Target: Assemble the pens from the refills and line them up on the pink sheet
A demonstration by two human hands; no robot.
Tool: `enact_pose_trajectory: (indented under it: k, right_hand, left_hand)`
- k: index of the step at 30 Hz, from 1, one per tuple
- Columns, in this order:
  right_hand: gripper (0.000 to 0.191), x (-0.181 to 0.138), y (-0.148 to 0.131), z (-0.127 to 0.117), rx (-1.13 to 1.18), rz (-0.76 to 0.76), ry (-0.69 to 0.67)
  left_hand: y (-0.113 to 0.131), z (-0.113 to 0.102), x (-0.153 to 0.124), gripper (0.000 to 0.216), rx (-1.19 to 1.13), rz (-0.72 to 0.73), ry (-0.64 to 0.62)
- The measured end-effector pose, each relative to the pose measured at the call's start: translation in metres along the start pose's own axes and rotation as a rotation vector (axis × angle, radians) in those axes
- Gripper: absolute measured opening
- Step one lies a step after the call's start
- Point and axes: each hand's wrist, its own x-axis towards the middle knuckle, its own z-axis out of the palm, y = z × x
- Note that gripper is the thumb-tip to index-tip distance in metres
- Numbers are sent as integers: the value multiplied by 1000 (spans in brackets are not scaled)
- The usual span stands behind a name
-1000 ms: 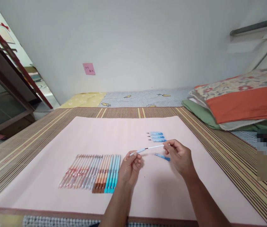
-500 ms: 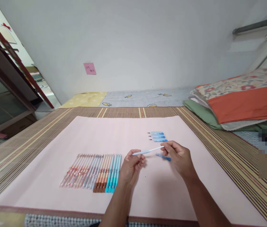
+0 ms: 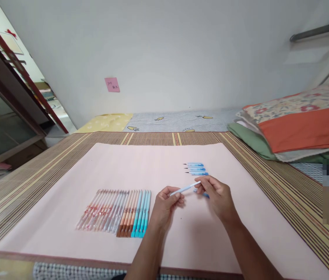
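Both hands hold one light-blue pen [image 3: 185,189] above a pale pink sheet [image 3: 141,167]. My left hand [image 3: 166,208] pinches its left end, and my right hand [image 3: 216,196] pinches its right end. Partly hidden under my right hand, a darker blue pen piece [image 3: 205,195] lies on the sheet. Just beyond my right hand lie three short blue pen pieces with dark tips [image 3: 195,168], stacked in a small row. A tight row of several pens [image 3: 116,213], pink, grey, brown and blue, lies to the left of my left hand.
The pink sheet rests on a striped woven mat [image 3: 284,182] on a bed. Folded orange and green bedding [image 3: 295,126] is piled at the right. A wooden cabinet with glass [image 3: 4,116] stands at the left. A pink note [image 3: 112,84] is stuck on the white wall.
My hands have drawn closer together along the pen, so less of it shows between them. My right hand now partly covers the darker blue piece on the sheet.
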Motion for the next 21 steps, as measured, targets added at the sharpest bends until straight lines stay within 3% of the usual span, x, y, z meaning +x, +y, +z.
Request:
enact_pose_trajectory:
  k: [7, 15, 21]
  right_hand:
    - [34, -1, 4, 8, -48, -36, -3]
    - [38, 0, 0, 4, -18, -27, 57]
    - [40, -1, 5, 7, 21, 7, 77]
  left_hand:
    - [-5, 0, -2, 30, 27, -15, -35]
    - [-19, -9, -3, 42, 28, -289, -342]
    - [-24, -14, -1, 44, -30, -352, -353]
